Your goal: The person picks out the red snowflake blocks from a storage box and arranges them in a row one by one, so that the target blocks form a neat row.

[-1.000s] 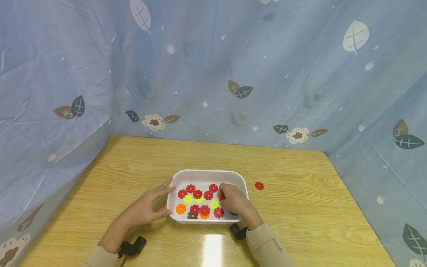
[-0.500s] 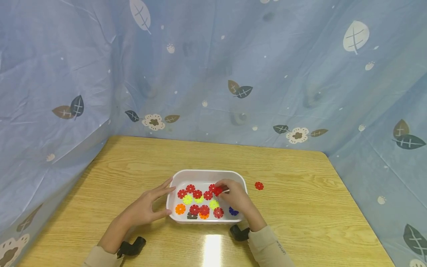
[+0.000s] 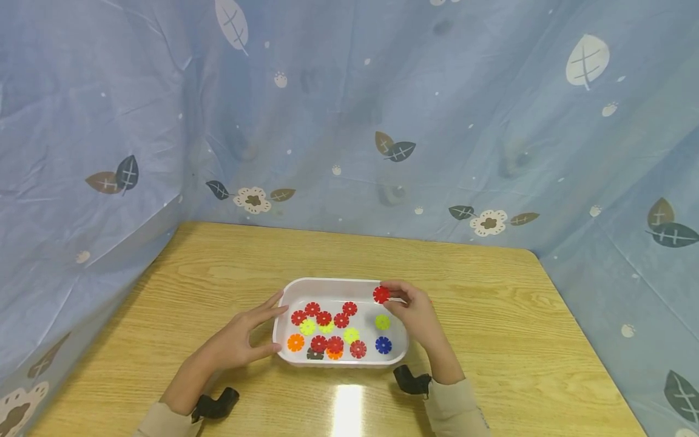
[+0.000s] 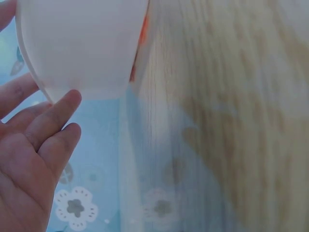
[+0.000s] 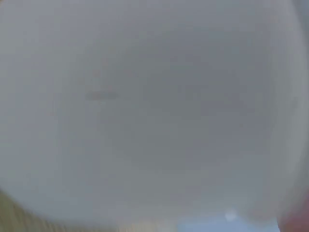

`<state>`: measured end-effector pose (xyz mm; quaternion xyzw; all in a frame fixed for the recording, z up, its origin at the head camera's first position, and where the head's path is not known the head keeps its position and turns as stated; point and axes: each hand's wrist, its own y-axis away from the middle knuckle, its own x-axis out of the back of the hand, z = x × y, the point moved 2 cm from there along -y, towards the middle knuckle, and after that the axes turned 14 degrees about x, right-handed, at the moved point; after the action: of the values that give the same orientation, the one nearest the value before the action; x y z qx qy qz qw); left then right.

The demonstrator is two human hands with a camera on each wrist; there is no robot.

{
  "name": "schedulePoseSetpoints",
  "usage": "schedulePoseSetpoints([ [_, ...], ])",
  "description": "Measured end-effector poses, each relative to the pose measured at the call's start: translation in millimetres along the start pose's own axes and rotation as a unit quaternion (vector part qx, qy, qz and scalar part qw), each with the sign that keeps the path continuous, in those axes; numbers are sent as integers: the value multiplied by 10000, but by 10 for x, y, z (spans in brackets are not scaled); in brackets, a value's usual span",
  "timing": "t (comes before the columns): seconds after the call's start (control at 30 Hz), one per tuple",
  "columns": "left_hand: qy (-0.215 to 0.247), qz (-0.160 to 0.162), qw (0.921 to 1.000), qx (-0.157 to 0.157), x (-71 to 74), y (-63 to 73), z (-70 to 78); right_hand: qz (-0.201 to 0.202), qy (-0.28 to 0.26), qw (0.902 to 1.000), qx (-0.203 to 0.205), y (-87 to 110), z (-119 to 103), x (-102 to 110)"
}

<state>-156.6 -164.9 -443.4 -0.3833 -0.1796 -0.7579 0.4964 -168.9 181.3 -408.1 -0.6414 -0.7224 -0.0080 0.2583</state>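
Observation:
A white plastic tray [image 3: 327, 287] holds several notched flat discs, the snowflake-shaped linking kind. Most are red [image 3: 323, 318]; others are yellow-green [image 3: 307, 328], orange [image 3: 295, 342], dark grey [image 3: 314, 354] and blue [image 3: 383, 345]. Over the tray's back right corner, my right hand [image 3: 414, 312] pinches one red disc [image 3: 381, 295] between thumb and fingers. My left hand [image 3: 240, 340] lies spread along the tray's left end, fingers and thumb at the rim. In the left wrist view, these fingertips [image 4: 71, 99] overlap the tray's white wall [image 4: 82, 48]. The blurred tray [image 5: 145, 121] fills most of the right wrist view.
The tray stands on a wood-grain table [image 3: 491, 340]. One loose red disc on the table, right of the tray, is almost fully hidden behind my right hand. A blue patterned curtain [image 3: 338, 121] encloses the table at the back and sides.
My right hand has lifted a red disc inside the tray and carried it right and back to the corner. Yellow-green and blue discs beneath are uncovered. The left hand has stayed put.

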Motion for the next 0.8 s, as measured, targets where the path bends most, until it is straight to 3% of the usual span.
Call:
schedulePoseSetpoints([
  [0.17,22,1,10000,22,0,-2,1,420,-315,9986,78,12,74,247],
  [0.33,-6,8,10000,32,0,-3,5,869,-389,9954,-94,59,174,513],
  [0.57,-12,-29,10000,34,0,-12,6,1155,-7,9910,-680,187,449,785],
  [0.8,-48,21,10000,-36,-4,-1,-5,1239,36,9842,-1267,285,740,870],
])
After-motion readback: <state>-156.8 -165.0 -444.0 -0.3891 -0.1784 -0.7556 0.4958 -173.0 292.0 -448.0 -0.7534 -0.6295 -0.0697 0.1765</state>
